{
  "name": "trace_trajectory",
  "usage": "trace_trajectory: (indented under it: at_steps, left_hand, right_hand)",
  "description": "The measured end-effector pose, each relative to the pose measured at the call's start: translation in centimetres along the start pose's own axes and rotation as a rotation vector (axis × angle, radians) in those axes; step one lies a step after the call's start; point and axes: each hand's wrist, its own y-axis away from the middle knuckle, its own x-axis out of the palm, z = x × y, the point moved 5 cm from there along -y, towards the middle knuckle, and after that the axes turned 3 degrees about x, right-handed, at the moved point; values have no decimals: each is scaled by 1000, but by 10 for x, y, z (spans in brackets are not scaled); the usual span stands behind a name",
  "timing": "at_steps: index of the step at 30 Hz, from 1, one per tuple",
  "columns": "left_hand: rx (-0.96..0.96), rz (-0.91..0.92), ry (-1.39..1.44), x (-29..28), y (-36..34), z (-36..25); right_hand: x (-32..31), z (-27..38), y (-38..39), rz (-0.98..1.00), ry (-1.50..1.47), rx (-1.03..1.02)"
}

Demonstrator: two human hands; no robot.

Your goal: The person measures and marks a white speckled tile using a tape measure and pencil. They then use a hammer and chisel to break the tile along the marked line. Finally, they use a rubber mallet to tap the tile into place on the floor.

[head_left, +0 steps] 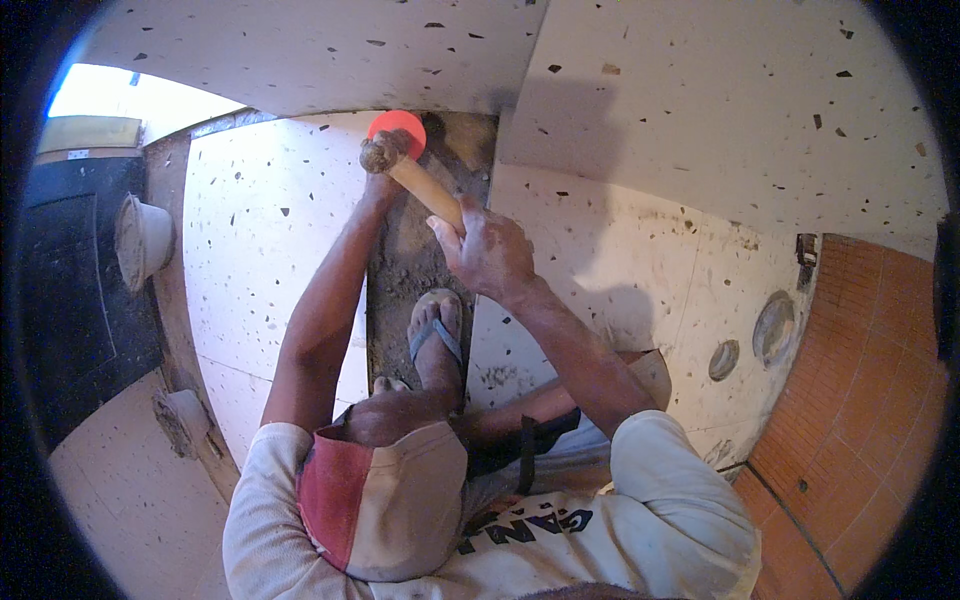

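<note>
In my right hand [490,250] is the wooden handle of a short, thick-headed hammer [378,155], gripped near its lower end with the fingers wrapped round it. The hammer head hangs over a round red guard [412,122] on a tool whose shaft is hidden. My left hand [379,187] reaches out to that guard, appearing closed on the tool; hammer head and guard cover its fingers. Both sit at the far end of a bare, rough strip [410,265] strewn with crumbs of rubble. My foot in a blue-strapped flip-flop [437,335] stands on the strip.
Pale speckled slabs flank the strip on the left [270,230] and right [620,260]. A pale speckled wall [350,60] rises beyond. A white bucket [148,240] and a dark panel [70,270] are at left. Orange tiles [850,350] line the right.
</note>
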Motion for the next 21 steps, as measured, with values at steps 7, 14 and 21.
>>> trace_trajectory:
  at_steps: [7,14,21]
  left_hand:
    - [10,0,-9,-4,-7,4]
    - [13,8,-21,-1,-7,-2]
    - [10,10,-30,-3,-2,-10]
  right_hand:
    - [-3,9,11,-40,-67,-54]
    - [-3,3,9,-39,-7,-39]
    - [9,-3,3,5,25,24]
